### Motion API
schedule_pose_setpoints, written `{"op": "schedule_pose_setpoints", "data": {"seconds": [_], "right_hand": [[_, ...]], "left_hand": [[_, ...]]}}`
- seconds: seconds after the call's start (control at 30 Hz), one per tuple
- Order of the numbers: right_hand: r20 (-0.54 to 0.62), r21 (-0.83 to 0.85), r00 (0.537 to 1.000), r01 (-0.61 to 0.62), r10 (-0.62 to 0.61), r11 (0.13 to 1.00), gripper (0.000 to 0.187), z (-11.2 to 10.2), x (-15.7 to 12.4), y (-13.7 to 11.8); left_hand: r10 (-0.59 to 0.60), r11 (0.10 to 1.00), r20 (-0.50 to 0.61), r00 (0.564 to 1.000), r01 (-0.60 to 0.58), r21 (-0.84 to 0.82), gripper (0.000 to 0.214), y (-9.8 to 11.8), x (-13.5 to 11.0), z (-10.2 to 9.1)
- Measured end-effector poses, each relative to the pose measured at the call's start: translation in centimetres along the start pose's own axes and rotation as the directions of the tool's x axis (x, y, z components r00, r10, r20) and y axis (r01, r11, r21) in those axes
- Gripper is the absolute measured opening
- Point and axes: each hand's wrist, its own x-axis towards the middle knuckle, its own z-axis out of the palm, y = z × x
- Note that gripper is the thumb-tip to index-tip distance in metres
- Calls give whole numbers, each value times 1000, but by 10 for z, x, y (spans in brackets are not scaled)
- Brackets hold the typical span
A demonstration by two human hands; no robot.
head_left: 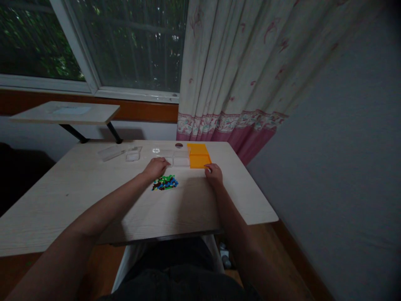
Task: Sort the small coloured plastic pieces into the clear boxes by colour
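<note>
An open orange plastic box [198, 155] lies on the pale wooden table [94, 196], with clear plastic compartments [177, 159] to its left. My left hand [156, 167] rests knuckles-up at the clear compartments, its fingers curled under and hidden. My right hand [213, 172] sits at the front right corner of the orange box, fingertips pinched together against its edge. A small heap of several green, blue and dark beads [164, 183] lies on the table between my hands, just in front of the left one.
More clear plastic lids and small trays [118, 153] lie at the table's far left. A dark round spot [178, 145] sits by the far edge. Behind are a small side table [64, 112], a window and a flowered curtain [238, 71]. A grey wall runs along the right.
</note>
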Motion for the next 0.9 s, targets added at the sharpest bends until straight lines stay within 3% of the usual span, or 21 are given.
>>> {"op": "schedule_pose_setpoints", "data": {"seconds": [0.23, 0.4, 0.53, 0.7, 0.9], "right_hand": [[-53, -47, 998, -30, 28, 998, 29, 0, -3, -4], [-14, -139, 993, 117, -120, 983, 31, 0, -6, -16], [53, -154, 974, 228, -222, 961, 34, 14, -3, -36], [134, -161, 965, 245, -225, 956, 37, 33, 0, -63], [109, -147, 962, 265, -251, 953, 33, 40, -4, -68]], "left_hand": [[-77, 994, -54, 996, 72, -86, 41, 1, -1, 13], [-90, 983, -78, 993, 76, -170, 46, 6, 4, 15], [-55, 978, -75, 996, 38, -206, 47, 9, 12, 18], [-35, 975, -67, 997, 20, -220, 39, 11, 19, 21], [-8, 976, -63, 998, -6, -217, 35, 14, 21, 20]]}}
